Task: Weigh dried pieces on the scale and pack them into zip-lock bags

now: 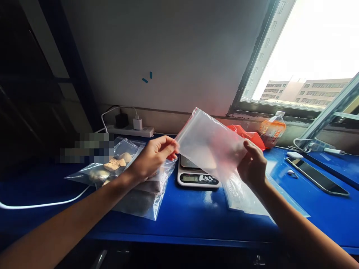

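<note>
The left hand [153, 157] pinches the mouth, the right hand [254, 164] the far end, of a flat, clear, red-edged plastic bag [206, 140] partly hiding a boxy white scale [198, 179], opening seemingly the step, needing parted lips

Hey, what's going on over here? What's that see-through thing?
Someone is holding up a clear plastic bag that looks flat. The left hand pinches it near the red-edged end, and the right hand grips the other end. The bag partly hides a small scale. Bags with things inside lie left of it; flat bags lie right.
</note>
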`<state>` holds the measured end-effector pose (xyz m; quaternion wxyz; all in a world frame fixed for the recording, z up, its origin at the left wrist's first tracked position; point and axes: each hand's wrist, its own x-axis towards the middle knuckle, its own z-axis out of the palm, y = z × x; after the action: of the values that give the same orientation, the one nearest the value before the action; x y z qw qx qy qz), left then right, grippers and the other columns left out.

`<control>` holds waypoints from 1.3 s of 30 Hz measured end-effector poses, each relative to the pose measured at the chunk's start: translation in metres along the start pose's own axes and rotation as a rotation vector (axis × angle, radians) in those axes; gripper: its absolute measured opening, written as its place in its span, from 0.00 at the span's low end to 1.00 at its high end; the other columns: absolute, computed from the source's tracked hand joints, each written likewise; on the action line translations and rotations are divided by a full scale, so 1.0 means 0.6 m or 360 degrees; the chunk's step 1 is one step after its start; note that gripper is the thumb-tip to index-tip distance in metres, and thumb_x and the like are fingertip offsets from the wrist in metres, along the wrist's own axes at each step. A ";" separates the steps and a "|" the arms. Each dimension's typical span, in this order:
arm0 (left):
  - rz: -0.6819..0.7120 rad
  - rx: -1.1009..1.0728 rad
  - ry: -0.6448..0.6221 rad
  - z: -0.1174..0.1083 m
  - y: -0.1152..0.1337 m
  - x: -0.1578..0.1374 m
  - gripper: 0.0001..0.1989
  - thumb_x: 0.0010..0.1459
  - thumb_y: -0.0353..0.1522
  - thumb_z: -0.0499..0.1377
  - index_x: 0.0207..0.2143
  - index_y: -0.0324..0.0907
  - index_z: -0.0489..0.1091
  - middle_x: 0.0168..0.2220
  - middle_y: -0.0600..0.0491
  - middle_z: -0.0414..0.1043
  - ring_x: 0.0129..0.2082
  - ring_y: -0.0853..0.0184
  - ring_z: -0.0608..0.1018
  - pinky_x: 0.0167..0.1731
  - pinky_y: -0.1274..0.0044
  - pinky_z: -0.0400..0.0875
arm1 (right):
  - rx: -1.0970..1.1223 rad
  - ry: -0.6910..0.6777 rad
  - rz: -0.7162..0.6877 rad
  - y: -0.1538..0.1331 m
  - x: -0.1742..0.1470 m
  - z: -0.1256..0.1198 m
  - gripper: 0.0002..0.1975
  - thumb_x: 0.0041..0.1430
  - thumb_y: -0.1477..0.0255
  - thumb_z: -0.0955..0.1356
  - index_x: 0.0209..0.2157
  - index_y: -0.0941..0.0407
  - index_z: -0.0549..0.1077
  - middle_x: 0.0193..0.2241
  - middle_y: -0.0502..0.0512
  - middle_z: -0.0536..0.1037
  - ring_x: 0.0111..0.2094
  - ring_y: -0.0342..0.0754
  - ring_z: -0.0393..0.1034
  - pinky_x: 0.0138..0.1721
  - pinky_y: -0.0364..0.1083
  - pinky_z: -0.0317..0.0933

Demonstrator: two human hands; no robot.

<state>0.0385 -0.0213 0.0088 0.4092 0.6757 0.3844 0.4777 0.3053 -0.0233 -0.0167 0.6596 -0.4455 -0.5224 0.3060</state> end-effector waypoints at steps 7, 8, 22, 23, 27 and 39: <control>0.0027 0.0058 0.0019 -0.012 0.003 0.007 0.08 0.53 0.36 0.61 0.33 0.41 0.72 0.27 0.57 0.70 0.26 0.72 0.70 0.32 0.78 0.68 | -0.0087 -0.0408 0.0104 -0.017 0.008 -0.026 0.24 0.53 0.45 0.53 0.28 0.50 0.62 0.24 0.54 0.66 0.27 0.51 0.65 0.31 0.51 0.62; 0.0037 0.0052 -0.0001 -0.009 0.003 0.005 0.07 0.53 0.35 0.61 0.32 0.41 0.72 0.26 0.58 0.69 0.26 0.73 0.69 0.31 0.78 0.67 | -0.0068 -0.0534 0.0149 -0.017 0.006 -0.025 0.25 0.52 0.43 0.55 0.30 0.50 0.64 0.24 0.54 0.68 0.27 0.51 0.66 0.31 0.51 0.62; 0.0064 0.0354 -0.0171 0.033 0.002 -0.033 0.07 0.52 0.29 0.55 0.35 0.44 0.61 0.26 0.60 0.62 0.26 0.72 0.67 0.29 0.77 0.63 | -0.0052 -0.1018 0.0128 -0.013 -0.049 0.024 0.17 0.55 0.64 0.71 0.45 0.53 0.69 0.27 0.49 0.71 0.28 0.43 0.69 0.30 0.43 0.64; 0.0079 0.0373 -0.0172 0.031 0.000 -0.031 0.07 0.53 0.30 0.56 0.37 0.43 0.62 0.27 0.59 0.64 0.27 0.71 0.68 0.30 0.77 0.64 | -0.0030 -0.1000 0.0104 -0.010 -0.048 0.024 0.18 0.55 0.65 0.71 0.46 0.53 0.68 0.27 0.48 0.71 0.28 0.43 0.69 0.30 0.43 0.64; 0.0088 0.0364 -0.0204 0.025 -0.002 -0.026 0.08 0.56 0.33 0.56 0.39 0.43 0.64 0.29 0.57 0.68 0.30 0.70 0.71 0.34 0.74 0.66 | -0.0066 -0.0950 0.0009 0.000 -0.041 0.017 0.21 0.56 0.65 0.70 0.50 0.52 0.65 0.27 0.48 0.72 0.27 0.43 0.69 0.31 0.44 0.64; 0.1006 0.1017 -0.0318 0.046 -0.011 -0.056 0.12 0.53 0.20 0.52 0.37 0.43 0.65 0.29 0.57 0.69 0.28 0.71 0.70 0.30 0.79 0.64 | -0.1120 -0.0901 -0.1124 -0.008 -0.092 0.060 0.16 0.59 0.78 0.64 0.49 0.53 0.62 0.39 0.55 0.75 0.38 0.49 0.70 0.40 0.52 0.65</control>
<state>0.0558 -0.0545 -0.0142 0.0497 0.8948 0.2463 0.3691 0.2556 -0.0636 -0.0336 0.3681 -0.3374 -0.8662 -0.0178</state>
